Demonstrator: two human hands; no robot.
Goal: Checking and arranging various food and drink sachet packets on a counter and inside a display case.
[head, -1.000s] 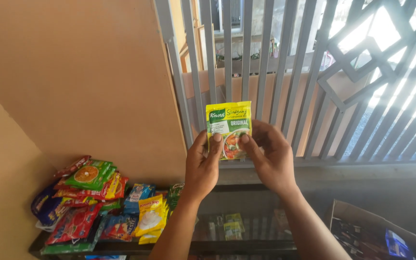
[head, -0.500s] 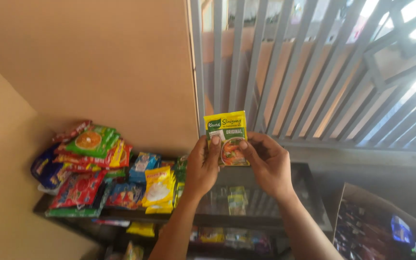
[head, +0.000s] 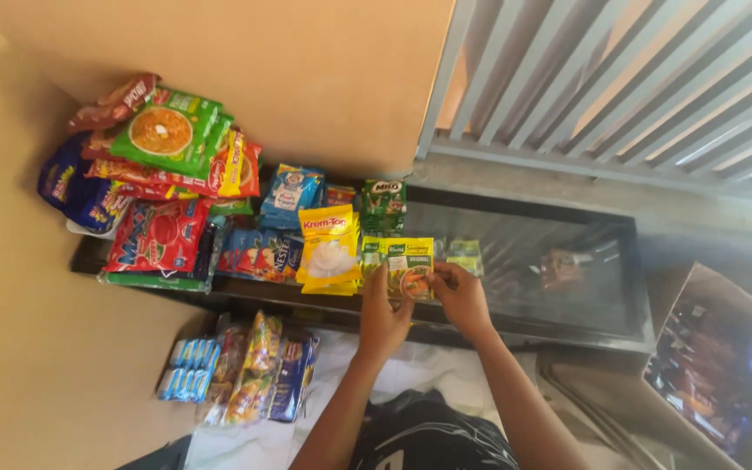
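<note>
sachet (head: 408, 265) yellow-green w/ red dish pic | creamer pack (head: 328, 251) bright yellow | noodle pack (head: 167, 132) green, orange bowl | shelf (head: 567, 326) black

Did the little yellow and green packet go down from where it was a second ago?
Yes. The yellow and green packet dropped from in front of the grey window bars to the glass-topped shelf.
</note>
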